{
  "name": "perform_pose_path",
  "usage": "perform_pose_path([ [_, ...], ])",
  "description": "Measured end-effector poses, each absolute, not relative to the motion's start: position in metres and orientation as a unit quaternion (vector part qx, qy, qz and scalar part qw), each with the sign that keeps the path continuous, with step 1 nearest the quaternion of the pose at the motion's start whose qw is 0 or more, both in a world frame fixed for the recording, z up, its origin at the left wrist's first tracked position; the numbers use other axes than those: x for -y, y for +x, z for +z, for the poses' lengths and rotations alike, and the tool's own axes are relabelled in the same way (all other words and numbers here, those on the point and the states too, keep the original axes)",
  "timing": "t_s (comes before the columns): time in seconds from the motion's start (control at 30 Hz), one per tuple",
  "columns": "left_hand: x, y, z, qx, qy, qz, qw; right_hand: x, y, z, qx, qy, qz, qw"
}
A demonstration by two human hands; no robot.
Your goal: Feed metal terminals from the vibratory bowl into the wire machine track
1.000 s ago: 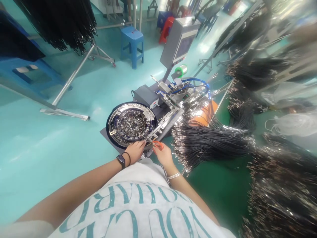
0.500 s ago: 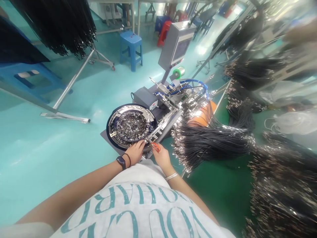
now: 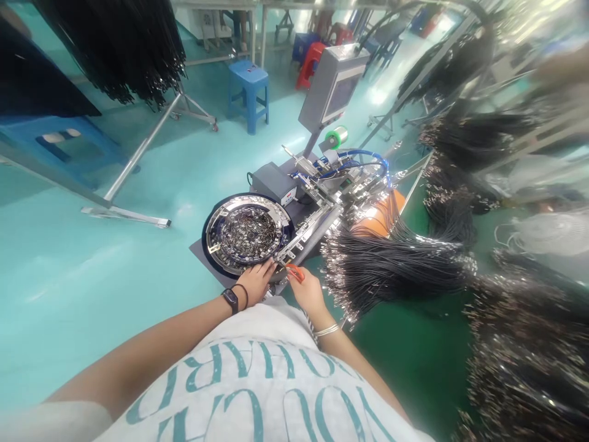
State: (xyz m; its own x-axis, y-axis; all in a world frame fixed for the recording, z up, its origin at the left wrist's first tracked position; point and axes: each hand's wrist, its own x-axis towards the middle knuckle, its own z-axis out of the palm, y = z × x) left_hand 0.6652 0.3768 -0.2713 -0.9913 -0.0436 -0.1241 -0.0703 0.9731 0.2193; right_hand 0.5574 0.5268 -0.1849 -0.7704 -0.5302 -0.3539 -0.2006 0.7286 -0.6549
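Observation:
My left hand (image 3: 256, 281), with a dark band on its wrist, lies over the near rim of a round feeder bowl (image 3: 210, 245). Its fingers are stretched toward the spot where the bowl meets a straight metal track (image 3: 307, 236). Many small shiny metal parts (image 3: 251, 232) fill the bowl. Just right of that spot, my right hand (image 3: 309, 293) is closed around a small orange-handled tool (image 3: 296, 272). The tool's tip points left, close to my left fingertips. Whether the tip touches a part is too small to tell.
Right of the track, a thick bundle of black cables (image 3: 396, 264) with metal ends lies by an orange surface (image 3: 380, 215). Behind the bowl stand a grey control box (image 3: 275, 184) and a screen unit (image 3: 334, 86). A blue stool (image 3: 249, 77) and wheeled rack leg (image 3: 129, 216) are on the floor.
The whole view has shifted slightly, with the machine a little further right in the picture. Both hands stay at the bowl's edge, the orange-handled tool still in my right hand.

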Motion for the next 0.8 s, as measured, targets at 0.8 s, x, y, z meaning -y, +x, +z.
perform_pose_path([
  [0.8,-0.372,0.661,-0.274,-0.99,-0.023,0.127,0.063,-0.457,0.507,-0.16,-0.894,-0.364,-0.007,0.262],
])
